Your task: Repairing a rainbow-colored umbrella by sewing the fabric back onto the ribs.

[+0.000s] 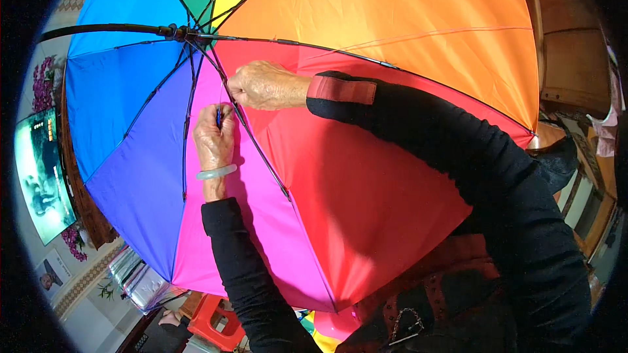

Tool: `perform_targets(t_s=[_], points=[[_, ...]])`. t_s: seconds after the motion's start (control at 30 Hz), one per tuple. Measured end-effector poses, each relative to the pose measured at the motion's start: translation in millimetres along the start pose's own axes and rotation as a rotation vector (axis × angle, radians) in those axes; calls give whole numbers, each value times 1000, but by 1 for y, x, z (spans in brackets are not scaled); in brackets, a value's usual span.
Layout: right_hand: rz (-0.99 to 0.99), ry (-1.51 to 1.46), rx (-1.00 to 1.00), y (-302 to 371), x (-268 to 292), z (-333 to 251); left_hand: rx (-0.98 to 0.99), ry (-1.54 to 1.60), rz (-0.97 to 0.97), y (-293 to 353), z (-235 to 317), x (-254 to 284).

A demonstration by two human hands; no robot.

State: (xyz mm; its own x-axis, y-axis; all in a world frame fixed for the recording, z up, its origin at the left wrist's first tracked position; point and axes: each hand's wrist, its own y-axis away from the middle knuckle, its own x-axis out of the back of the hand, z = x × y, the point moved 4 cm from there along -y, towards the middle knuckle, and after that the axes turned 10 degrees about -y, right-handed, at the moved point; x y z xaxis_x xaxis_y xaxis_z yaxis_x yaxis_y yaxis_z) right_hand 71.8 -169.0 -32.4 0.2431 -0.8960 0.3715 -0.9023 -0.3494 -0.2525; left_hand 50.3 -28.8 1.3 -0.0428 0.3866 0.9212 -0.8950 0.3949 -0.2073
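Observation:
An opened rainbow umbrella (386,216) fills most of the view with its inner side toward me. Its black shaft (111,28) runs left from the hub (186,34), where the thin metal ribs meet. Over the pink panel (261,235), my left hand (214,136) is closed around a small blue object (219,116), mostly hidden by the fingers; a pale bangle (216,172) circles the wrist. My right hand (267,85) is pinched beside a black rib (261,147), between the pink and red panels. What its fingertips hold is hidden.
A lit screen (44,173) hangs on the left wall near purple flowers (43,85). Below the umbrella stands a red plastic stool (214,327) beside a clear plastic-wrapped bundle (136,278). Wooden furniture (572,59) stands at right. A thin line (432,36) crosses the orange panel.

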Motion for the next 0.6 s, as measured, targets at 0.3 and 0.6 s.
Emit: perform_targets(t_s=[0.3,0.6], points=[[9,24,116,3,1,-3,359,393,-67,8,-16,-15],[46,-54,24,-1,0,3,217,121,-36,5,-22,-2]])
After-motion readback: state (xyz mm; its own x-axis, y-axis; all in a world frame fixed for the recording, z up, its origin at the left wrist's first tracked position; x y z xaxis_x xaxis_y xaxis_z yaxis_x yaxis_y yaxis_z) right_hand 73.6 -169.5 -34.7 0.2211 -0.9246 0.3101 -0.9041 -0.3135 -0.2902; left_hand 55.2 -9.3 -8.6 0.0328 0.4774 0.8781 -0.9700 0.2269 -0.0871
